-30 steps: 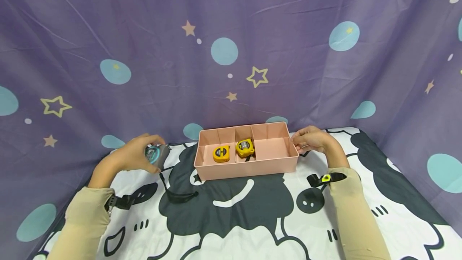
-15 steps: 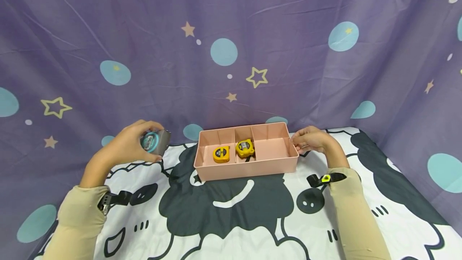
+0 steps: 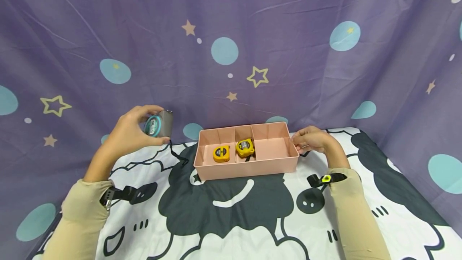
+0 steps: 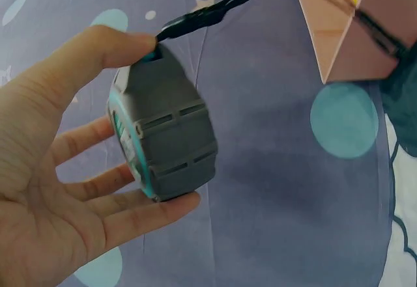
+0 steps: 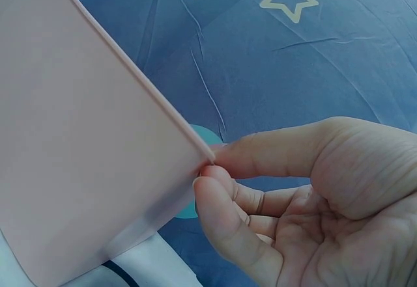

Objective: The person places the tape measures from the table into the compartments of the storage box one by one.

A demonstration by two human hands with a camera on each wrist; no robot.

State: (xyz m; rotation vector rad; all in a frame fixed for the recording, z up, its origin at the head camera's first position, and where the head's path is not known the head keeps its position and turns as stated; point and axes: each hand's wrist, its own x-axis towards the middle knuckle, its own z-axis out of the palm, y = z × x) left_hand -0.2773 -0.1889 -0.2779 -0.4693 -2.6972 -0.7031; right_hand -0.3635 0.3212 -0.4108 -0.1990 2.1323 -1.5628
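My left hand (image 3: pixel 131 131) holds up a grey tape measure (image 4: pixel 172 124) with a teal ring round its face, its thumb at one end and fingers at the other. A black wrist strap (image 4: pixel 215 13) trails from the tape measure toward the box. It is left of a long pink divided box (image 3: pixel 245 168). At the box's right end, my right hand (image 3: pixel 310 139) pinches the rim between thumb and fingers, as the right wrist view shows. Inside lie two yellow tape measures: one (image 3: pixel 221 154) in the left compartment, the other (image 3: pixel 245 147) in the narrower middle one.
The box stands on a white and black cartoon-print cloth (image 3: pixel 231 248). Right behind it a purple curtain (image 3: pixel 162 11) with stars and blue spots rises. Both wrists wear black camera straps.
My left hand has risen with the grey tape measure, turning it more upright, and its strap has lifted along with it. The right hand and the box have stayed put.
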